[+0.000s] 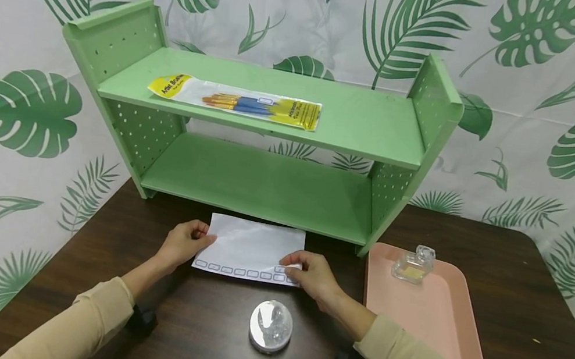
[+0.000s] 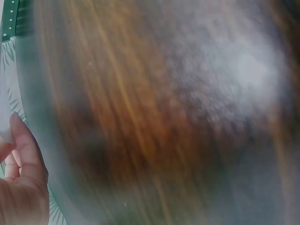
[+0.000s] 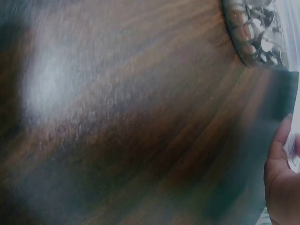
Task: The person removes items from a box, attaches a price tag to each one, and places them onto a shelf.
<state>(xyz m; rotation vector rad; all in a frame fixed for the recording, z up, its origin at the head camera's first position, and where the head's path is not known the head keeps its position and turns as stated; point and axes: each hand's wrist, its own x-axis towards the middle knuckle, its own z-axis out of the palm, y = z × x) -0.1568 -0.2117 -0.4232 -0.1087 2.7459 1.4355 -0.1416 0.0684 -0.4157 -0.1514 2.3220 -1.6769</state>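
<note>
In the head view a white sheet of paper is held up in front of the green shelf, with a row of small blue-outlined label boxes along its lower edge. My left hand pinches its left edge between thumb and fingers. At the lower right corner my right hand pinches it the same way, fingertips over the last label boxes. A round silver tin with a shiny top sits on the table just below the sheet. Both wrist views show mostly blurred brown tabletop, with the left hand and right hand at the outer edges.
The two-tier green shelf stands at the back. A pack of artist brushes lies on its upper tier. To the right, a pink tray holds a glass bottle near its far end. A leaf-print cloth hangs behind.
</note>
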